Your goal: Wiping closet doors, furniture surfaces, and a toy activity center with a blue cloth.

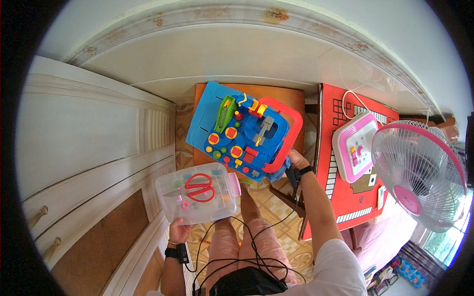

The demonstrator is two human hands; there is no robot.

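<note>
My left hand (179, 232) grips the near-left edge of a translucent plastic storage box (166, 211) with a pink latch. On its lid lie red-handled scissors (200, 188) and a small pink loop (184, 205). My right hand (297, 159) holds a bunched blue cloth (278, 171) against the near-right side of a toy track playset (242, 138). The playset has a blue base, a red outer track and yellow, green and grey parts. Its right fingers are mostly hidden by the toy and cloth. A light-blue board (207, 111) shows at the toy's far left.
The toy is over a brown wooden table (274, 90) by the wall. To the right, a pink-and-white fan (414, 174) stands on a red-covered table (327, 111). White cabinets (92, 122) line the left. Black cables (255, 240) run from both wrists across my lap.
</note>
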